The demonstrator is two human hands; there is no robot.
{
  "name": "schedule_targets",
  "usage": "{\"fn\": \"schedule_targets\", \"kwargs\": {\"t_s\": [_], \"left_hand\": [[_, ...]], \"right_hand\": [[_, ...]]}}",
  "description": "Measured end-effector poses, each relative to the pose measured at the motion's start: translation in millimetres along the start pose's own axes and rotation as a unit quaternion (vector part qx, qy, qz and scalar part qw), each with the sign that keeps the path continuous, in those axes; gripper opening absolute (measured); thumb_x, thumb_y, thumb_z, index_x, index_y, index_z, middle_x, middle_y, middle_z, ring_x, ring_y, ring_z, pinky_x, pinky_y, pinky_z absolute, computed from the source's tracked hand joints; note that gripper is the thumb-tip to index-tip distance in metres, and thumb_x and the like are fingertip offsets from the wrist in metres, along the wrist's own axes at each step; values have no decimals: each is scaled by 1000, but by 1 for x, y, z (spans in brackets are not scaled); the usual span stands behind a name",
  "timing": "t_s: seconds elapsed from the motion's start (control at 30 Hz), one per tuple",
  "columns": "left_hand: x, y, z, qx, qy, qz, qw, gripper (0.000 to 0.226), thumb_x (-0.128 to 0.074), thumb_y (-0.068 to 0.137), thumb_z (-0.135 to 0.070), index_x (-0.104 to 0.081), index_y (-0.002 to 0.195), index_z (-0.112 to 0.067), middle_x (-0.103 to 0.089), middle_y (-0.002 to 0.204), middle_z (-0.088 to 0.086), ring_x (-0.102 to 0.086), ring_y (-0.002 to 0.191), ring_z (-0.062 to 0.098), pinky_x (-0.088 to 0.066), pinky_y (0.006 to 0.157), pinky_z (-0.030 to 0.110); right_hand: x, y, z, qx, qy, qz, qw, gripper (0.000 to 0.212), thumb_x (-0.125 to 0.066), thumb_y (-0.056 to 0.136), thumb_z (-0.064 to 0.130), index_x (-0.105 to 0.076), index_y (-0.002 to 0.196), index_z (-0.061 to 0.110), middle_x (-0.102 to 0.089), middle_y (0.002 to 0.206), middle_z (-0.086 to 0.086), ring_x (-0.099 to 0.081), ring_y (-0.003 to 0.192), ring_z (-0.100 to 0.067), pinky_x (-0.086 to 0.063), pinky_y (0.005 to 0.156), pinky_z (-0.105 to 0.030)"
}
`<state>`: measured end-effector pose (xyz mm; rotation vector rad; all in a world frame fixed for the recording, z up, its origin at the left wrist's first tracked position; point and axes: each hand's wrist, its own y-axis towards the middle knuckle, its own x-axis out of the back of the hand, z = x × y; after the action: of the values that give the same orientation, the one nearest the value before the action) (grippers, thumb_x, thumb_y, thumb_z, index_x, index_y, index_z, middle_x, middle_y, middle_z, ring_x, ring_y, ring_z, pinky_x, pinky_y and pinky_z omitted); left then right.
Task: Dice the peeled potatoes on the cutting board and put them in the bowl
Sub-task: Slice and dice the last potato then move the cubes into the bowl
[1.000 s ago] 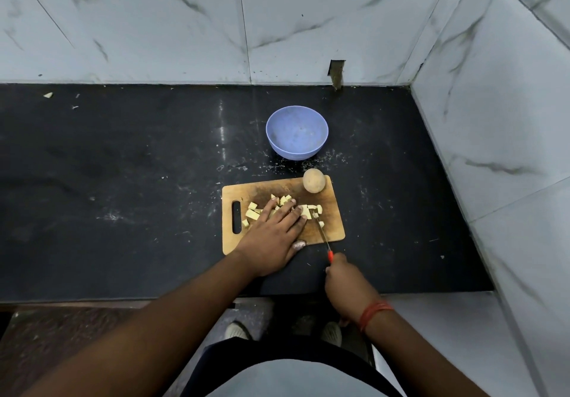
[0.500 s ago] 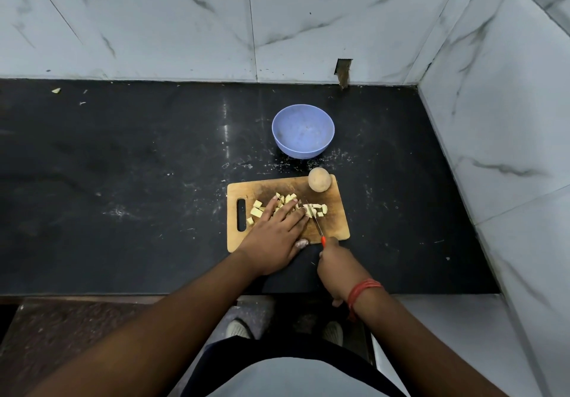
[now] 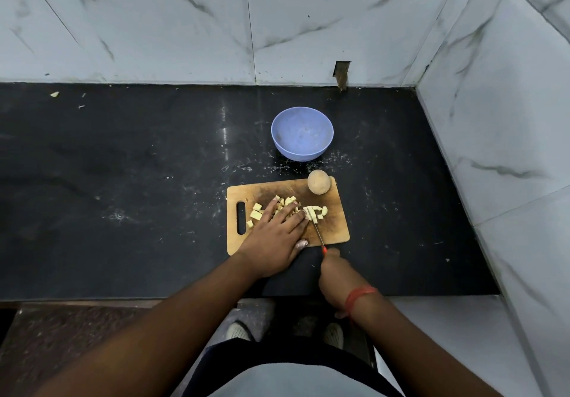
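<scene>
A lavender bowl (image 3: 302, 133) sits on a black counter (image 3: 123, 180) with no potato pieces visible inside. Just nearer lies a wooden cutting board (image 3: 336, 227), its long axis running left to right. Pale potato dice (image 3: 316, 212) are scattered mid-board; a whole peeled potato (image 3: 319, 182) rests at its far right corner. The left hand (image 3: 277, 236) presses flat, fingers straight, on the dice. The right hand (image 3: 336, 276) grips a red-handled knife (image 3: 317, 234), blade pointing away into the pieces.
</scene>
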<state>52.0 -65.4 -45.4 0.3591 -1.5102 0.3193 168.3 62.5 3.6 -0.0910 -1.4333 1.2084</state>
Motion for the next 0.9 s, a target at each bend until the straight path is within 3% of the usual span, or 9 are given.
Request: {"fn": "schedule_targets", "kwargs": {"t_s": [0.07,0.13,0.2,0.23,0.33,0.43,0.6,0.73,0.9], "left_hand": [[0,0,0,1,0,9,1000,61,-25,106,-50,-44,150,-14,-44,155,3,-24,151,28,-10,124,58],[0,0,-1,6,-1,10,1000,61,-25,106,-50,-44,151,-14,-43,155,3,-24,151,28,-10,124,57],[0,0,-3,9,-4,0,1000,61,-25,105,-50,-46,150,-14,-45,155,3,-26,150,28,-11,124,57],[-1,0,-2,9,-5,-4,1000,60,-26,105,-50,-46,149,-14,-45,154,3,-27,150,28,-11,124,57],[-3,0,1,8,-12,-9,1000,58,-27,105,-49,-47,149,-16,-46,153,2,-28,150,27,-12,124,57],[-1,0,5,17,-40,-20,999,55,-30,106,-46,-48,148,-17,-46,153,3,-27,150,25,-12,124,55],[6,11,-3,-26,-37,-37,998,53,-35,106,-44,-47,148,-13,-38,157,9,-24,151,27,-13,125,52],[8,38,-25,-92,-13,-10,996,62,-29,106,-49,-40,152,-9,-30,163,12,-19,153,27,-15,125,50],[1,53,-28,-43,40,57,997,75,-11,104,-58,-25,157,-7,-20,166,12,-9,156,25,1,126,46]], "right_hand": [[0,-4,-15,43,34,-5,998,30,-42,96,8,-41,127,4,-59,118,-13,-61,92,-20,-47,69,-30],[6,-2,-33,27,97,55,993,23,-40,99,14,-52,119,8,-64,102,-8,-56,72,-14,-37,54,-28],[22,-5,-42,-2,267,173,948,13,-39,97,18,-50,100,12,-55,68,-3,-45,49,-15,-34,46,-26],[27,-7,-46,0,287,222,932,9,-39,95,17,-46,93,12,-44,57,-2,-35,40,-13,-30,41,-23],[40,-13,-62,31,357,345,868,13,-43,96,16,-48,85,13,-31,51,-1,-24,30,-9,-24,33,-15],[43,-9,-77,61,438,407,799,16,-45,98,17,-50,84,11,-28,50,-2,-25,27,-7,-22,31,-12],[58,0,-84,88,584,375,715,13,-45,99,16,-50,89,9,-25,48,-3,-24,25,-9,-25,31,-12],[75,9,-75,115,616,330,706,13,-45,97,17,-49,87,9,-24,47,-2,-23,25,-9,-26,32,-11],[84,21,-67,132,618,320,705,14,-47,96,18,-50,85,10,-26,45,-2,-24,25,-9,-26,32,-13]]}}
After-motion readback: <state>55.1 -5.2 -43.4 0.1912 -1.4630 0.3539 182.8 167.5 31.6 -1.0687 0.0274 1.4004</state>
